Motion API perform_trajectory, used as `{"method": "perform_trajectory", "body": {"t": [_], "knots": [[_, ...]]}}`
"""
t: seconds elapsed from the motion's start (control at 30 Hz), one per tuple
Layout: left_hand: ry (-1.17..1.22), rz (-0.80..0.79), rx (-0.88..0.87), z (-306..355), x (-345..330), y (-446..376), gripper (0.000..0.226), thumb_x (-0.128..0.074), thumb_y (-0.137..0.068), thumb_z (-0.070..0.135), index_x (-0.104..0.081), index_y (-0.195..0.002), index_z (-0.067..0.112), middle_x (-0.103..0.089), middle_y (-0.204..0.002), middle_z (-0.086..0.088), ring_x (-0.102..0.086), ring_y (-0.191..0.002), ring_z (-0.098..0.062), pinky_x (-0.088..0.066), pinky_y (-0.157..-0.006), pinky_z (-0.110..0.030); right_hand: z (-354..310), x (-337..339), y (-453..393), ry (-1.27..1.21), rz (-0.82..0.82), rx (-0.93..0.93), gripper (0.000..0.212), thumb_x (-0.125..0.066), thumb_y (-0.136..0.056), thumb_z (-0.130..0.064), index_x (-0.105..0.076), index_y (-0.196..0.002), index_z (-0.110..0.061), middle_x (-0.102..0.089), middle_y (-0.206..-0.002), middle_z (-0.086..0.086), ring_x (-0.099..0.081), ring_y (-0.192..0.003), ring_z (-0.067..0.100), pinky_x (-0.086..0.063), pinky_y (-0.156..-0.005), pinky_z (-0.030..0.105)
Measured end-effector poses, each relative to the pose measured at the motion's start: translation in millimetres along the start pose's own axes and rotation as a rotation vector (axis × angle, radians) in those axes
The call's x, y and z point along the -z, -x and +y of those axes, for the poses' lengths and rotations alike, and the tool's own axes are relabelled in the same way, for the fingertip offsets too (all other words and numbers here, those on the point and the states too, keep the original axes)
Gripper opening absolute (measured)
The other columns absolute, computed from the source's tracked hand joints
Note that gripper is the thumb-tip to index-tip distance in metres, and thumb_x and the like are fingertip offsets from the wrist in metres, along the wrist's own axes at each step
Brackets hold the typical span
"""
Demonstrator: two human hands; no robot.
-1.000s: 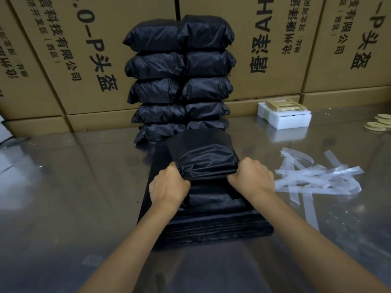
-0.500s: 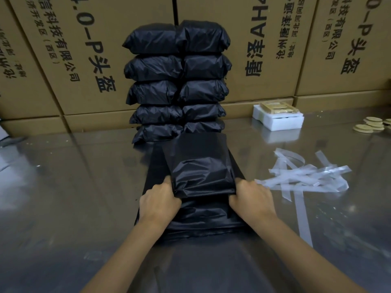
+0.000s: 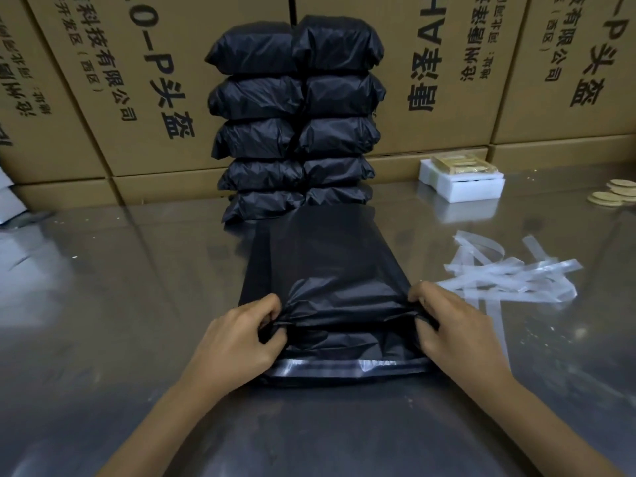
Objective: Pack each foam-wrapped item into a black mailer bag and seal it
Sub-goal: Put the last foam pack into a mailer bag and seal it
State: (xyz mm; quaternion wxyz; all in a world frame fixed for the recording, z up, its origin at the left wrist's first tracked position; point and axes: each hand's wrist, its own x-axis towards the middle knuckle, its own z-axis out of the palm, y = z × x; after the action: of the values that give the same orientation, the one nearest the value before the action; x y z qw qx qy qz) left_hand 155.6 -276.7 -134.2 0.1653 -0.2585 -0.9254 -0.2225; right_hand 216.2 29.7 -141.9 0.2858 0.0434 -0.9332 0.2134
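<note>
Big brown boxes with writing fill the upper left of the frame and run across the back. Below them, the shiny worktop spreads out to the left.

In the lower left of the middle, the left hand pinches the left side of a black bag, with its fingers curled round the plastic. The bag lies flat on the worktop in the middle of the frame, with its mouth toward the person. It looks puffed up near the mouth, so the wrapped thing seems to be inside, though it is hidden. A shiny strip runs along the near edge of the bag.

Behind the bag, in the upper middle, stands a pile of packed bags.

The right hand pinches the right side of the bag in the same way.

To the right lie clear peeled strips, a white foam box and some round discs.

The step looks like closing this bag. Next, the flap likely needs folding over and pressing down flat so it sticks.
</note>
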Motion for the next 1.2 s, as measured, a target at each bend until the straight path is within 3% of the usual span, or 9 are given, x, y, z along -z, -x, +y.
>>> {"method": "perform_trajectory", "body": {"t": [0.1,0.27,0.37,0.47,0.77,0.87,0.97,1.1,1.2], "knots": [[0.184,-0.01,0.022,-4,6,7,0.029,-0.067,-0.082,0.022,-0.04,-0.081,0.031,-0.047,-0.068,0.011,-0.042,-0.056,-0.007,-0.034,-0.051,-0.024,5,2,4,-0.194,-0.006,-0.121,0.033,-0.069,-0.079,-0.008,-0.046,-0.084,-0.031,-0.048,-0.064,-0.011,-0.05,-0.061,0.011,-0.035,-0.05,0.026],[0.202,0.136,0.138,-3,10,12,0.042,-0.065,-0.072,-0.004,-0.04,-0.074,0.029,-0.047,-0.062,0.003,-0.038,-0.051,-0.007,-0.031,-0.049,-0.02,9,13,13,-0.27,-0.096,-0.15,0.037,-0.067,-0.078,-0.003,-0.045,-0.076,-0.032,-0.053,-0.069,-0.006,-0.049,-0.06,0.016,-0.045,-0.056,0.041],[0.194,0.257,0.189,6,9,15,0.049,-0.065,-0.066,-0.011,-0.035,-0.064,0.027,-0.041,-0.055,0.004,-0.041,-0.052,-0.007,-0.033,-0.049,-0.014,12,16,14,-0.203,-0.098,-0.16,0.035,-0.062,-0.082,-0.002,-0.041,-0.077,-0.029,-0.055,-0.069,-0.004,-0.05,-0.059,0.017,-0.04,-0.052,0.033],[0.136,0.302,0.19,7,7,16,0.049,-0.064,-0.064,-0.008,-0.028,-0.062,0.025,-0.042,-0.061,0.003,-0.037,-0.055,-0.012,-0.031,-0.05,-0.025,8,15,15,-0.168,-0.095,-0.175,0.032,-0.064,-0.082,-0.008,-0.042,-0.084,-0.032,-0.056,-0.074,-0.008,-0.054,-0.065,0.012,-0.039,-0.052,0.028],[0.133,0.001,0.103,-7,14,28,0.026,-0.064,-0.072,0.018,-0.046,-0.083,0.032,-0.051,-0.066,0.011,-0.045,-0.054,-0.01,-0.045,-0.052,-0.039,7,21,20,-0.134,-0.132,-0.226,0.033,-0.064,-0.078,-0.003,-0.04,-0.068,-0.024,-0.052,-0.056,-0.001,-0.051,-0.059,0.015,-0.034,-0.049,0.024],[0.156,-0.002,0.102,-13,17,32,0.025,-0.065,-0.073,0.015,-0.048,-0.084,0.03,-0.051,-0.065,0.01,-0.045,-0.052,-0.007,-0.046,-0.051,-0.04,8,22,21,-0.071,-0.119,-0.262,0.029,-0.063,-0.083,-0.013,-0.038,-0.073,-0.025,-0.051,-0.055,-0.003,-0.048,-0.052,0.015,-0.034,-0.049,0.03],[0.177,0.049,0.126,-12,15,35,0.027,-0.063,-0.079,0.01,-0.047,-0.087,0.03,-0.052,-0.062,0.007,-0.044,-0.049,-0.01,-0.044,-0.051,-0.034,10,22,22,0.039,-0.182,-0.259,0.022,-0.063,-0.088,-0.028,-0.041,-0.087,-0.029,-0.055,-0.064,-0.009,-0.054,-0.061,0.008,-0.035,-0.051,0.03],[0.224,0.09,0.178,-5,7,35,0.026,-0.058,-0.086,0.014,-0.041,-0.095,0.032,-0.053,-0.059,0.003,-0.043,-0.046,-0.009,-0.039,-0.048,-0.029,9,20,19,-0.231,-0.114,-0.333,0.027,-0.062,-0.09,-0.004,-0.051,-0.09,-0.029,-0.062,-0.067,-0.001,-0.06,-0.064,0.017,-0.045,-0.057,0.03],[0.234,0.007,0.215,-4,6,35,0.038,-0.062,-0.085,0.005,-0.04,-0.093,0.034,-0.052,-0.059,0.005,-0.043,-0.046,-0.007,-0.037,-0.048,-0.025,6,20,15,-0.42,-0.043,-0.408,0.032,-0.057,-0.089,0.005,-0.057,-0.091,-0.028,-0.068,-0.07,0.012,-0.065,-0.073,0.031,-0.053,-0.073,0.045]]}}
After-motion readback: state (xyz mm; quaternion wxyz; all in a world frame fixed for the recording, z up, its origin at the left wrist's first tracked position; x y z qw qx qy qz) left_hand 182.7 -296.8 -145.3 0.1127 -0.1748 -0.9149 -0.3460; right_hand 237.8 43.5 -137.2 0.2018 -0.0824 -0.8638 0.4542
